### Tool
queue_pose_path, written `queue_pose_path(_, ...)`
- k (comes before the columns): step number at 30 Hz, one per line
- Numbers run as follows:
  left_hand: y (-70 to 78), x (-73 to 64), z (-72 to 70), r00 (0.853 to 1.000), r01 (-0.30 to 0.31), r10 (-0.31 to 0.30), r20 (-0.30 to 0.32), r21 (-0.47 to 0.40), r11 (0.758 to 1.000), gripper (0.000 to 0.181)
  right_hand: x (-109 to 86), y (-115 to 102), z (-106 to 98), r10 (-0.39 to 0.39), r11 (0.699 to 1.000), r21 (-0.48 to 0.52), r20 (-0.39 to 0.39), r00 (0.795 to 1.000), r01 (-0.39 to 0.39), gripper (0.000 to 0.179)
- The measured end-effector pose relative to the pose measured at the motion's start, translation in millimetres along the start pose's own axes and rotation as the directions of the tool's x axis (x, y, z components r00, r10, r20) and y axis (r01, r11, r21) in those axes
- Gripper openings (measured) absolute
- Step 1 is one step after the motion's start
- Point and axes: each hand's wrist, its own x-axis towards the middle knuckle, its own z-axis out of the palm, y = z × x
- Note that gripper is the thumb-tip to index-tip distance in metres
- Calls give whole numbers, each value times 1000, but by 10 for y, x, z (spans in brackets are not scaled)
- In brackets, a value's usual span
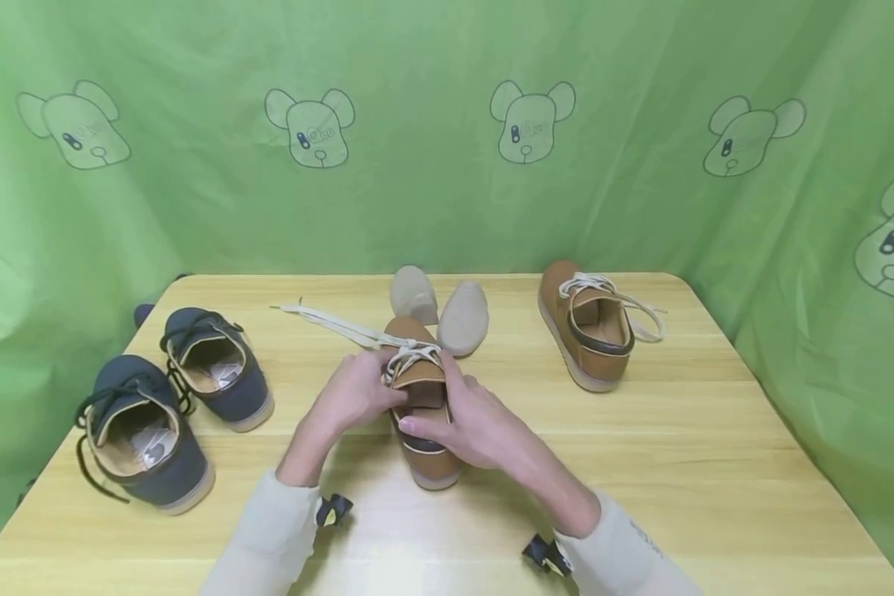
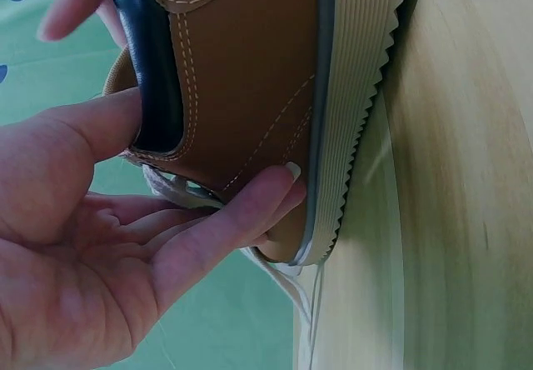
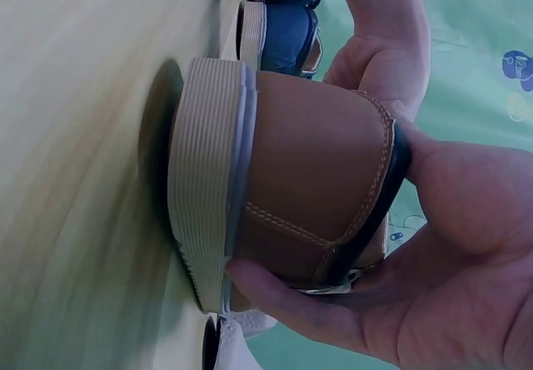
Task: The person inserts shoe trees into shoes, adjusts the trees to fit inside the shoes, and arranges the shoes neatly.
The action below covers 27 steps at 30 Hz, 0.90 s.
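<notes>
A brown lace-up shoe [image 1: 435, 470] is between both hands at the middle of the table, toe pointing away. My left hand [image 1: 352, 393] grips its left side, thumb hooked over the dark collar [image 2: 154, 62] into the opening and fingers along the outside. On the other side, my right hand [image 1: 484, 420] holds it the same way, its thumb at the opening and a finger low beside the sole [image 3: 204, 170]. White laces [image 1: 410, 356] cross over the tongue, and their long loose ends [image 1: 328, 319] trail out to the left.
Two beige toe-shaped shoe inserts [image 1: 464, 319] lie just beyond the shoe's toe. The other brown shoe [image 1: 603, 364] stands at the back right, laces loose. At the left are two dark blue shoes [image 1: 182, 468] with dark laces. A green curtain [image 1: 432, 207] surrounds the table.
</notes>
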Motion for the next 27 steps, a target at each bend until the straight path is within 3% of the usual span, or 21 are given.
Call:
queue_pose_path(8,0,6,-4,1000,20,-20,18,-27,999,57,-30,-2,8,23,1000,-6,58,998,-22,126)
queue_pose_path(14,8,8,-10,999,27,-27,26,-19,999,55,-14,1,1,35,999,-25,63,997,-33,124)
queue_pose_path(27,45,-8,-16,999,21,-19,45,-26,999,48,6,38,-122,-39,999,5,104,994,38,112)
